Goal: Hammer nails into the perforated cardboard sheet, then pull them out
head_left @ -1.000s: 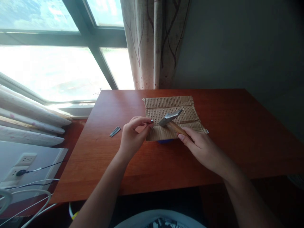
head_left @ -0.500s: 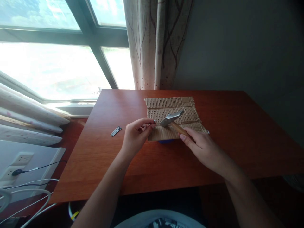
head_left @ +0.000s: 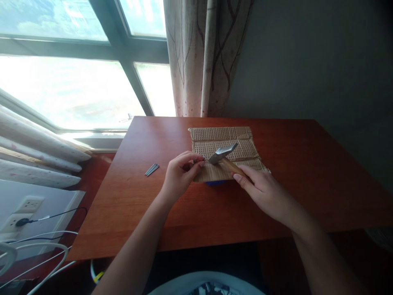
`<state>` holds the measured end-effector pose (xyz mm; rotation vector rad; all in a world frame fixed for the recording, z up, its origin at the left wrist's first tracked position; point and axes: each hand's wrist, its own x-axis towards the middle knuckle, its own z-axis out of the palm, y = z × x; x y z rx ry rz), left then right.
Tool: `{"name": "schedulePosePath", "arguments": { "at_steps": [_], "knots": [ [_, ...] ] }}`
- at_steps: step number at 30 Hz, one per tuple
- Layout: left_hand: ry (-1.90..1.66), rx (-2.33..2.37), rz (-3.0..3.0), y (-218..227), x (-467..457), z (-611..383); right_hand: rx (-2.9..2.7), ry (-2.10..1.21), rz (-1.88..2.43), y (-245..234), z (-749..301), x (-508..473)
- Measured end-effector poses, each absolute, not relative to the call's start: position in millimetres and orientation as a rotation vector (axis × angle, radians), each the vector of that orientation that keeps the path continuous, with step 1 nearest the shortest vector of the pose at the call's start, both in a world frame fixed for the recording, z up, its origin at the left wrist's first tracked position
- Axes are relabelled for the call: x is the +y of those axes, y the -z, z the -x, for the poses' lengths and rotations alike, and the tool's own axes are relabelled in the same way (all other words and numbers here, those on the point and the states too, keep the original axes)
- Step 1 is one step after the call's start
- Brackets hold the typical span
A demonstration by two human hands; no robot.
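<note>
Thumb and forefinger of a person's left hand (head_left: 181,171) close in a tight pinch on a small nail (head_left: 203,158), its metal end showing at the fingertips and the rest hidden. At the nail's four o'clock, the right hand (head_left: 260,187) wraps its fingers fully around the pale wooden handle of a hammer (head_left: 221,153), thumb laid along the grip. The bright steel head sits just beside the nail, its flattened end aimed at two o'clock and its other end at eight; whether it touches the surface beneath cannot be told.

Below both lies a sheet of brown corrugated cardboard (head_left: 210,134), creased into panels, ragged at the edges, its farther panels pierced with rows of small dark holes and its nearest strip plain. A blue object (head_left: 215,183) peeks from beneath at six o'clock. A bundle of slim gray nails (head_left: 152,169) rests at the left hand's nine o'clock on the reddish wooden table (head_left: 294,164). A patterned curtain (head_left: 190,57) hangs toward twelve, and a sunlit window (head_left: 76,90) glares at ten.
</note>
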<state>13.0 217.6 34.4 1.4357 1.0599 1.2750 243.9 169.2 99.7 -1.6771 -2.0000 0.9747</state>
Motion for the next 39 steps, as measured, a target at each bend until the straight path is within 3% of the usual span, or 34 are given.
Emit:
{"name": "schedulePosePath", "arguments": {
  "at_steps": [39],
  "knots": [
    [-1.264,0.974,-1.434,-25.7,221.5,-11.2,-2.212,-0.909,1.599,-157.2,-229.4,183.6]
  ]
}}
